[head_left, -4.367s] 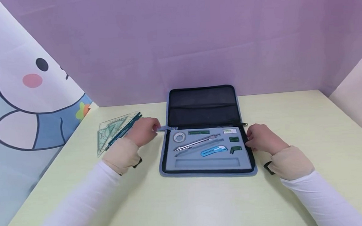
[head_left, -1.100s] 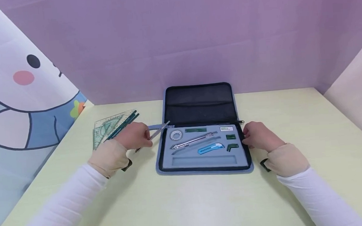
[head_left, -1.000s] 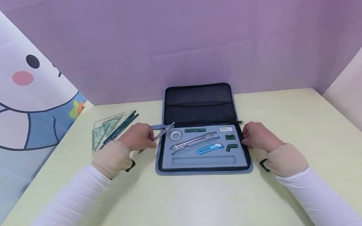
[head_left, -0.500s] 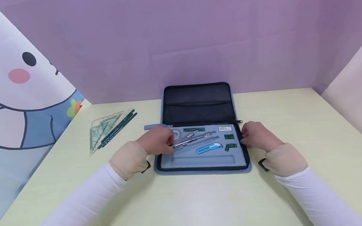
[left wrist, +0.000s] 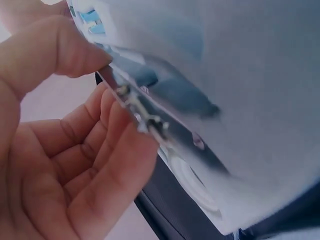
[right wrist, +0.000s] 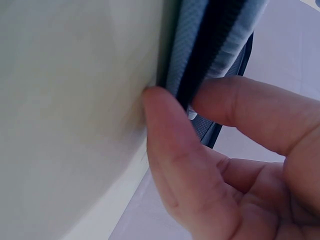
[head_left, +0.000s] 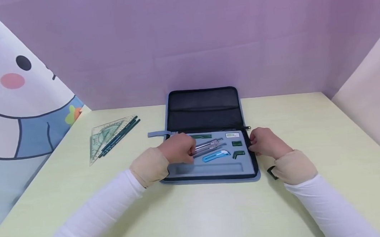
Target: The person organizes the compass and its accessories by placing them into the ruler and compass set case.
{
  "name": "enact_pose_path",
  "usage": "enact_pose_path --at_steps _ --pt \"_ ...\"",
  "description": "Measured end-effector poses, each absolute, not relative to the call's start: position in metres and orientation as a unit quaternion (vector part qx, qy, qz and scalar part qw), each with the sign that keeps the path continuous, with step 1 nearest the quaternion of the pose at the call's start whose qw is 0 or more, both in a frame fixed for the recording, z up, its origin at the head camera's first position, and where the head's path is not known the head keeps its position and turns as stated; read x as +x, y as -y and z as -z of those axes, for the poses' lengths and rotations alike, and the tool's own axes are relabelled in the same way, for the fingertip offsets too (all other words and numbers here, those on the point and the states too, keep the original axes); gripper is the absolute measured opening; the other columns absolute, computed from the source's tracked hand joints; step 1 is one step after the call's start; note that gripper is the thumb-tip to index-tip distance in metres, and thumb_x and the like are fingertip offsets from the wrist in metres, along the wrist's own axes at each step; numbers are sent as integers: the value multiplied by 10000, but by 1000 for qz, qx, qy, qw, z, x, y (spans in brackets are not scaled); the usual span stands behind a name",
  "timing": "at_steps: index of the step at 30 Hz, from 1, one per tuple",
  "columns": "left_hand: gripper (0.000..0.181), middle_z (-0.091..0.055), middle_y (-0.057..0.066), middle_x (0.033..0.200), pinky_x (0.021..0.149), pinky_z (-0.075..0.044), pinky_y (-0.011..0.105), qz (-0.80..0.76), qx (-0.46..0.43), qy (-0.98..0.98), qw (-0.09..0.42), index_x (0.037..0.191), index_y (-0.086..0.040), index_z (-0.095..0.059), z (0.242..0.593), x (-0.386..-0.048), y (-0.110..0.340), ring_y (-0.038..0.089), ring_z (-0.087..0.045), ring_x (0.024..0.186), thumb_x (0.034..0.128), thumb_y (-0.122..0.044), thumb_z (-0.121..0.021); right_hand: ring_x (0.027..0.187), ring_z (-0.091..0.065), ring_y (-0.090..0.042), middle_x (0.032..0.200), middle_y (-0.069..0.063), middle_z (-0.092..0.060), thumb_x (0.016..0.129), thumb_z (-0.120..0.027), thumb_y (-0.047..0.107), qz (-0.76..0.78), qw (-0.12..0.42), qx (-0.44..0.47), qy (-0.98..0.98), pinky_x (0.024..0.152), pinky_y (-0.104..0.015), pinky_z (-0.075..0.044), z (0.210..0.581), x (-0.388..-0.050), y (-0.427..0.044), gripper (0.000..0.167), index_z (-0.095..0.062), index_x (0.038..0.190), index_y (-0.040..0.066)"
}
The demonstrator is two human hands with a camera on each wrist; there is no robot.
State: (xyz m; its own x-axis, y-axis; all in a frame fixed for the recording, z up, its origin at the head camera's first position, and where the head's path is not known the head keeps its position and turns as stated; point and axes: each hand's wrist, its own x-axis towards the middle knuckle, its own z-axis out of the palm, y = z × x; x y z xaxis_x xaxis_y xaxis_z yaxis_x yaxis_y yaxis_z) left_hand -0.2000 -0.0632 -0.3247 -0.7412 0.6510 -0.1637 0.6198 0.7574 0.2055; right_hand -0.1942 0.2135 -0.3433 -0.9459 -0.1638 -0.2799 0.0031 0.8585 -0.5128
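1. Metal, smooth and shiny, makes up the thin silver drawing compass (left wrist: 145,119) that the left hand (head_left: 178,148) pinches between thumb and fingers.
2. It is over the left part of the flat grey tray (head_left: 208,169) in the open blue cloth zip case (head_left: 211,182).
3. Its long side slants from the hand toward the far right; the hand hides its near end.
4. A second silver metal compass (head_left: 214,142) slants nearly the same way, right beside it; where they meet is too blurry to tell.
5. The right hand (head_left: 264,142) has its thumb and one finger close together, pinching the case's right edge, which looks woven and has dark zip teeth.
6. Nearer the person than the compasses is a blue plastic cutter (head_left: 216,155), long and slim.
7. Well to the left, on the smooth, pale surface (head_left: 198,214), flat, see-through plastic set squares (head_left: 98,137) lie under thin, straight dark-green pencils (head_left: 119,136).
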Motion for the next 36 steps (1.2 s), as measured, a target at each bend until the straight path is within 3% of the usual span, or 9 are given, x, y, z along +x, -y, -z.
enact_pose_path --at_steps 3,7,14,31,36 --pt "107 -386 -71 543 526 -341 233 -63 348 -929 111 709 -105 -607 326 -200 59 108 -402 553 738 -97 -710 684 -616 -198 909 -226 -617 839 -617 -10 255 156 -42 -953 616 -287 -538 344 -195 -213 221 -542 1005 -135" --pt "128 -386 -70 546 519 -319 213 -52 349 -930 107 698 -111 -602 328 -201 54 105 -394 548 746 -114 -721 687 -616 -199 913 -228 -616 836 -622 -12 258 155 -42 -953 613 -285 -542 344 -194 -213 221 -543 1003 -135" --pt "108 -556 -45 652 561 -401 227 -42 322 -938 119 753 -109 -641 328 -201 49 120 -479 585 761 -140 -745 694 -630 -203 929 -249 -607 830 -624 -27 268 150 -41 -951 609 -285 -551 344 -194 -213 231 -526 1000 -148" --pt "84 -554 -32 665 651 -448 250 -91 325 -934 121 854 -79 -687 325 -199 52 135 -501 648 785 -33 -696 668 -624 -188 912 -238 -611 825 -625 -22 267 151 -44 -951 601 -280 -542 342 -193 -213 212 -535 976 -140" --pt "107 -617 -19 750 700 -488 262 -99 316 -936 123 907 -70 -701 325 -197 53 132 -522 679 809 -30 -685 664 -617 -186 902 -223 -614 830 -623 -11 261 155 -42 -952 600 -278 -533 342 -194 -213 208 -541 979 -130"
